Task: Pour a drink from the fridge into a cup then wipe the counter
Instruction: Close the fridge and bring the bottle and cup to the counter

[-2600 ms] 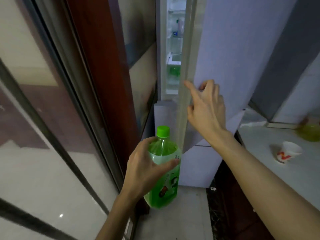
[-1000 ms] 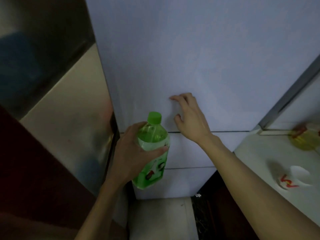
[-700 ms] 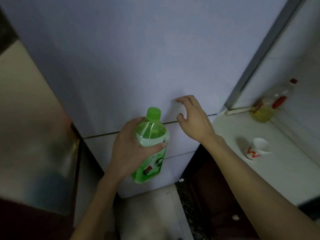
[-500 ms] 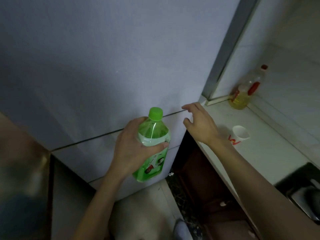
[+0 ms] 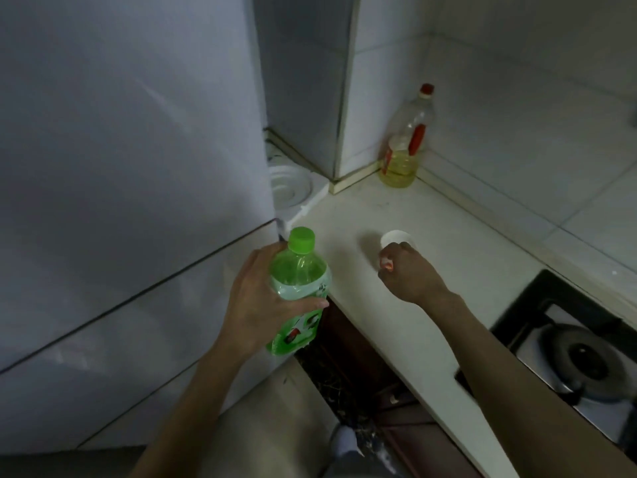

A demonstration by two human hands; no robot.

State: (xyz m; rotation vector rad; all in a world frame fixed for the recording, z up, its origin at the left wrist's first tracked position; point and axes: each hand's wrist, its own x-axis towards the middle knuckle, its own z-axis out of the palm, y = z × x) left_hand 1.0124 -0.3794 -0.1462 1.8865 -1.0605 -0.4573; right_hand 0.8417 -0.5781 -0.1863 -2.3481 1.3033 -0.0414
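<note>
Moments ago the right hand (image 5: 408,276) was flat against the closed fridge door (image 5: 131,139); now it is reaching over the white counter (image 5: 396,326) and closing round the paper cup (image 5: 396,239), fingers curling about its near side with only the rim and a scrap of red print showing past the knuckles. Whether the grip is firm yet is hard to tell.

Off to its left, the left hand (image 5: 262,301) is wrapping tightly round the shoulder of the green drink bottle (image 5: 299,291), thumb across the label. That bottle is hanging in the air just off the counter's front edge, beside the fridge, its long axis near upright and its green cap (image 5: 301,239) still screwed on. Green liquid is filling most of it. What the cup holds is not visible from here.

Cup and bottle are sitting near each other, the cup lying to the right of the bottle's neck, so pouring looks to depend on uncapping first and then tipping the neck rightward over the rim.

Back in the corner an oil bottle (image 5: 406,146) is standing roughly a third full of yellow oil. A gas stove (image 5: 579,353) is lying at the right edge.
</note>
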